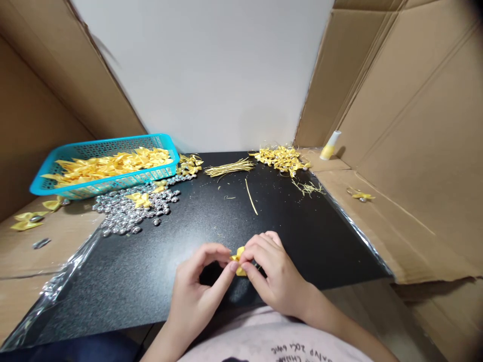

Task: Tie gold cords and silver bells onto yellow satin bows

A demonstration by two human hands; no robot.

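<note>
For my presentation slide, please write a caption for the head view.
Left hand and right hand hold a yellow bow above a black tabletop, silvery beads and a blue basket beyond.

From where I stand, the left hand (202, 279) and right hand (273, 271) cover part of the yellow bow (240, 252), so I can't make out its full shape. Both forearms (335, 315) run out of sight at the bottom, and the same edge cuts the pale shirt (260, 334) and its dark lettering (300, 353). In the blue basket (130, 176), upper yellow pieces (109, 166) hide those beneath. The wire scraps (307, 187) are too fine to count. A dark blur swallows the upper corner of the right-hand cardboard wall (430, 110).
</note>
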